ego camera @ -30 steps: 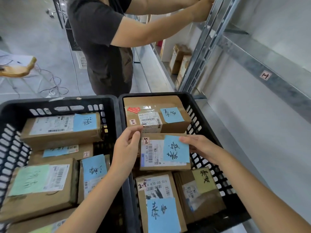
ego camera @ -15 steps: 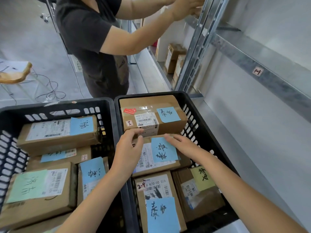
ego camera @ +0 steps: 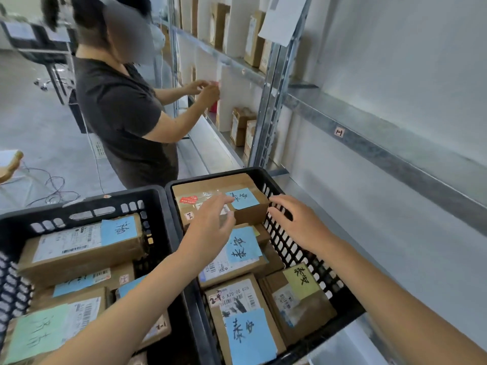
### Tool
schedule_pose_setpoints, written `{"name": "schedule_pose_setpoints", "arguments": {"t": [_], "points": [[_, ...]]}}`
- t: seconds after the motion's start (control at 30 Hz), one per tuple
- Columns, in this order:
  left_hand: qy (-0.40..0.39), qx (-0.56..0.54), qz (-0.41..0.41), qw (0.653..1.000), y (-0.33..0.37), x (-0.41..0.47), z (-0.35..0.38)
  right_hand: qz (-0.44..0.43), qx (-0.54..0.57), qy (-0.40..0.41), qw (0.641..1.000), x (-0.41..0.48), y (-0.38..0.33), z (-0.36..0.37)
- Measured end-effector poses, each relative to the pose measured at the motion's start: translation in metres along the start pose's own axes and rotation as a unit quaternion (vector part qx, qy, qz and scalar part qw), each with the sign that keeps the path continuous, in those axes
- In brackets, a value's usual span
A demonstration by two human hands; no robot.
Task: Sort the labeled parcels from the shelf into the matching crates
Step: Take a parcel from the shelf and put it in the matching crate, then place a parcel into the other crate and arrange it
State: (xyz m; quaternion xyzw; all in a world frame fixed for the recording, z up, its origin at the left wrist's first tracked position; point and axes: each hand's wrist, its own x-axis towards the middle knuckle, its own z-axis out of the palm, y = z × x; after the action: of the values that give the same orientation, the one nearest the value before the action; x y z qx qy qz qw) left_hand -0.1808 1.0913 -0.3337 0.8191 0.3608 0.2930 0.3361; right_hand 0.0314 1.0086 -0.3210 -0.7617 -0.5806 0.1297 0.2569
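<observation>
Blue-noted parcel (ego camera: 238, 255) lies flat in your right-hand crate (ego camera: 295, 252), among other parcels; your left hand (ego camera: 210, 225) and right hand (ego camera: 297, 222) hover above it, fingers loosely spread, gripping nothing; second crate (ego camera: 92, 204) adjoins

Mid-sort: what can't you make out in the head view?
Head view:
- White label on the far parcel: covered by the left hand.
- Whether the right hand touches anything: motion blur.
- Near end of the left crate: cut off by the frame edge.
- Labels on the shelf parcels: too small to read.
</observation>
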Motion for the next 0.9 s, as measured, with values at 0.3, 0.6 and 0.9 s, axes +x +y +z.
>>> {"name": "schedule_pose_setpoints", "arguments": {"t": [0.3, 0.6, 0.9], "points": [[-0.042, 0.089, 0.188, 0.977, 0.072, 0.007, 0.009, 0.007, -0.117, 0.081, 0.99, -0.07, -0.022, -0.058], [-0.038, 0.059, 0.321, 0.944, 0.192, -0.003, 0.033, 0.04, -0.173, 0.198, 0.964, -0.143, -0.026, -0.172], [-0.029, -0.031, 0.443, 0.896, 0.342, -0.013, 0.08, 0.1, -0.184, 0.324, 0.923, -0.241, -0.022, -0.308]]}}
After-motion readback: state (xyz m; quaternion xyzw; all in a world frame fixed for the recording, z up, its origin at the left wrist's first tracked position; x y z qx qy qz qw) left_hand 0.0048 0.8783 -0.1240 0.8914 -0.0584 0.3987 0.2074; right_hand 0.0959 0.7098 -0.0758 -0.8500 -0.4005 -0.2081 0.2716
